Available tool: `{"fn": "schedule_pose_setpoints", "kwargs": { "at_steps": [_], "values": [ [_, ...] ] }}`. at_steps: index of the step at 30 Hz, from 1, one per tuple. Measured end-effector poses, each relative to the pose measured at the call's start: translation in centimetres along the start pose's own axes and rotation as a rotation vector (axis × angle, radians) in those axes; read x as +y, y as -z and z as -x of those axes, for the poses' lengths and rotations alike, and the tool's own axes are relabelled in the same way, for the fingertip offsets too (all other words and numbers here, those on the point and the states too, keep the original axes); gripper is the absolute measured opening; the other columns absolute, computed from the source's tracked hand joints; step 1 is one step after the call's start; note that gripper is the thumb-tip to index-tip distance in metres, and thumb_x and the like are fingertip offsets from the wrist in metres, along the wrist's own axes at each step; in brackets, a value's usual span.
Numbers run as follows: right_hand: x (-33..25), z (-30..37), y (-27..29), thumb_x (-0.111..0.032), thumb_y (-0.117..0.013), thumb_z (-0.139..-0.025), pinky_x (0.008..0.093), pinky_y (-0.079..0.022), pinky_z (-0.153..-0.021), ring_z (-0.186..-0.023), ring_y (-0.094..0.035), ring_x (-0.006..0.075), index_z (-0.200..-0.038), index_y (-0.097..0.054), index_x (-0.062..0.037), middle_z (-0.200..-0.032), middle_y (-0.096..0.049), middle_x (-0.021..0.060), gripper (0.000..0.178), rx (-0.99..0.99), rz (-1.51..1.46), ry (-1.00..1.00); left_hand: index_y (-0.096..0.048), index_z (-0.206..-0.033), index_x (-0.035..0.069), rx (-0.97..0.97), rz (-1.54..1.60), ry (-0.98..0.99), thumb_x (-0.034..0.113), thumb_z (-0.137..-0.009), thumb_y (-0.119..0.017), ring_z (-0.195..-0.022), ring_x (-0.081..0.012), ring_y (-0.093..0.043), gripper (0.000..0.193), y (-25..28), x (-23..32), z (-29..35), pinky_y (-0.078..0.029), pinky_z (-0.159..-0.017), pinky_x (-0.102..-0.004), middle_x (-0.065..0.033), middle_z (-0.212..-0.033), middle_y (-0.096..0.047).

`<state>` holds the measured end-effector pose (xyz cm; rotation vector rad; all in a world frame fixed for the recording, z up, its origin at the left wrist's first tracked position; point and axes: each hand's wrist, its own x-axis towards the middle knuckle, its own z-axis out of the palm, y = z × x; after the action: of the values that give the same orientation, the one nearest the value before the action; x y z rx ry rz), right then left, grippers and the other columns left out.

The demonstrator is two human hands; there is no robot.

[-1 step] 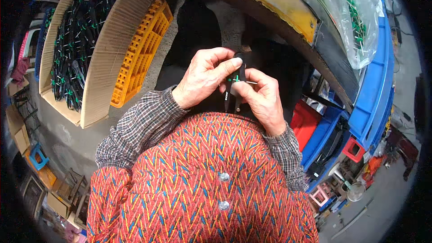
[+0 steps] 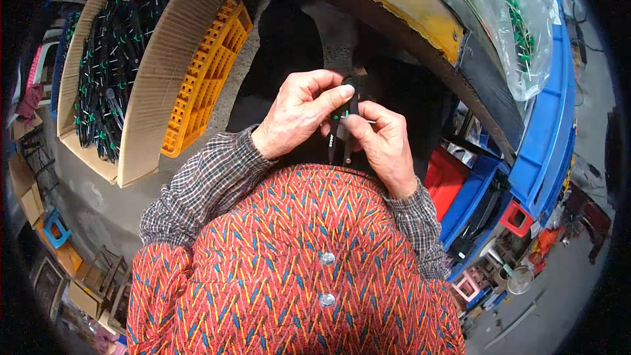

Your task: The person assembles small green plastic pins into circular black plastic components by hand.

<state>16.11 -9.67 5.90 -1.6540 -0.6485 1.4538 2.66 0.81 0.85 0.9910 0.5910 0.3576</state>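
A slim black pointed piece (image 2: 333,146) with a small white marking hangs between my hands above my lap; its exact kind is unclear. My left hand (image 2: 296,113) pinches its upper end, thumb on top. Close beside it, my right hand (image 2: 384,141) is closed around a green-and-white pin (image 2: 344,115) at the middle of the black piece. A thin pale shaft sticks out past the right fingers. The fingertips hide most of where the pin and the black piece meet.
At left stands a cardboard box (image 2: 174,46) with many black pieces and green-tipped pins (image 2: 115,79), beside an orange plastic crate (image 2: 207,79). A yellow-edged table (image 2: 407,3) spans the top. To the right are a clear bag of green pins (image 2: 519,33), blue bins (image 2: 545,131) and a red tray (image 2: 447,181).
My right thumb has shifted slightly up over the green-and-white pin, covering more of it. My left hand keeps its place on the black piece.
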Motion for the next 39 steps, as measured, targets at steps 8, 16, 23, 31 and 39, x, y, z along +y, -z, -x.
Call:
{"fn": "schedule_pose_setpoints", "kwargs": {
  "at_steps": [8,16,23,31,39],
  "values": [
    [0.8,-0.2,-1.3,-0.013,-0.062,-0.09,0.0218,-0.05,-0.061,-0.075,-0.063,0.0079,-0.097,-0.062,0.0022,-0.08,-0.068,0.0048,0.017,0.086,-0.103,0.157,-0.063,-0.095,0.0,-0.006,-0.042,-0.025,0.016,-0.094,-0.058,-0.059,-0.0016,-0.053,0.017,-0.1,-0.1,-0.1,-0.044,-0.048,-0.017,0.0011,-0.075,-0.061],
    [1.0,-0.4,0.6,-0.013,-0.062,-0.09,0.0229,-0.051,-0.061,-0.076,-0.063,0.0083,-0.097,-0.062,0.0032,-0.08,-0.067,0.0046,0.018,-0.026,0.093,0.033,-0.063,-0.093,0.0,0.021,-0.035,-0.012,0.017,-0.093,-0.059,-0.058,-0.0014,-0.052,0.017,-0.1,-0.1,0.1,-0.045,-0.047,-0.017,0.0022,-0.073,-0.06],
    [0.9,-0.3,-0.6,-0.008,-0.064,-0.087,0.0218,-0.05,-0.066,-0.075,-0.063,0.0089,-0.1,-0.061,0.0028,-0.086,-0.067,0.0061,0.017,0.016,-0.035,0.114,-0.063,-0.092,0.001,0.018,-0.037,-0.013,0.018,-0.094,-0.059,-0.058,-0.0019,-0.053,0.017,0.0,-0.3,0.1,-0.045,-0.048,-0.0173,0.002,-0.073,-0.06],
    [0.6,-0.3,-0.4,-0.007,-0.063,-0.087,0.0224,-0.051,-0.068,-0.08,-0.064,0.0102,-0.102,-0.06,0.0037,-0.088,-0.068,0.0081,0.019,0.023,-0.008,0.08,-0.063,-0.09,0.001,0.019,-0.069,-0.005,0.018,-0.094,-0.059,-0.057,-0.0024,-0.053,0.018,0.0,0.0,0.0,-0.044,-0.048,-0.018,0.0014,-0.072,-0.06],
    [0.9,-0.2,-0.7,-0.005,-0.062,-0.088,0.023,-0.052,-0.069,-0.082,-0.065,0.0123,-0.102,-0.059,0.0054,-0.089,-0.067,0.0093,0.019,0.0,-0.082,0.05,-0.063,-0.091,0.0,0.022,-0.034,-0.024,0.017,-0.094,-0.058,-0.057,-0.0036,-0.053,0.018,-0.1,-0.3,0.0,-0.044,-0.048,-0.0189,0.0007,-0.071,-0.06]
  ]
}}
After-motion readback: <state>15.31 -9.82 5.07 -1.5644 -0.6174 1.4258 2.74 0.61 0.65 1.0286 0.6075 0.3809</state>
